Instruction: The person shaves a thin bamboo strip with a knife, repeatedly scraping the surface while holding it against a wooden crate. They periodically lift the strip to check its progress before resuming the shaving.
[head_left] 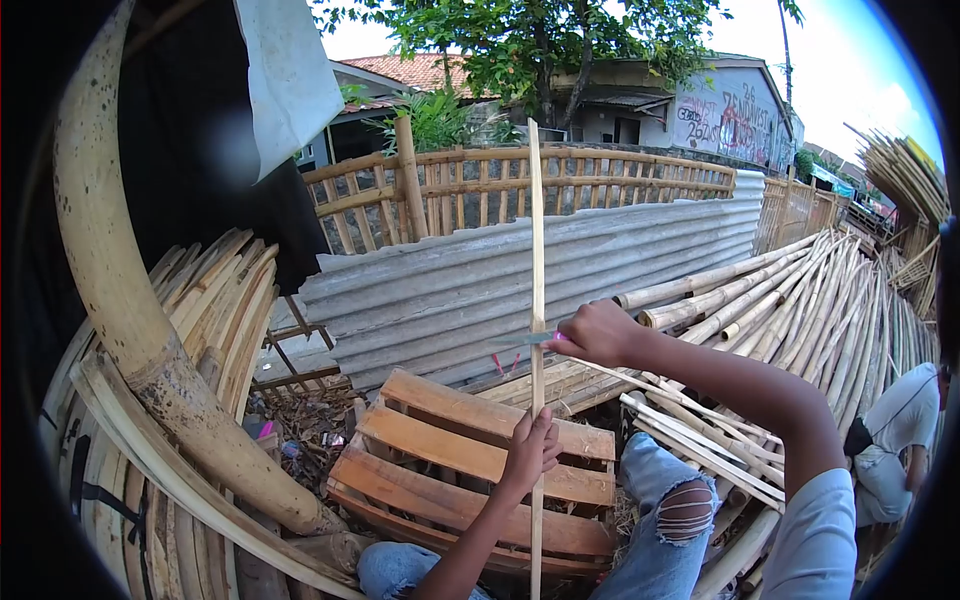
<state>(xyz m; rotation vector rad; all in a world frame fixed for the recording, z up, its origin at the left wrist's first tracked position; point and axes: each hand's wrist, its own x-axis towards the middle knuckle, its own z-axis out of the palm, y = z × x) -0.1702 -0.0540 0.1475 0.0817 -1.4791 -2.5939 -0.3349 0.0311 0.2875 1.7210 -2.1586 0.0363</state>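
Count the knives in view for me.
1: the knife, in the right hand, its blade at the upright strip, above the left hand, which grips the strip. Others may be hidden among the piled bamboo.

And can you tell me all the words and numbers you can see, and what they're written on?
"26" or "2G": top of the graffiti on the grey wall; the second character is unclear.
"ZEN...": just below; its ending is blurred.
Other scrawls there: too blurred to read.
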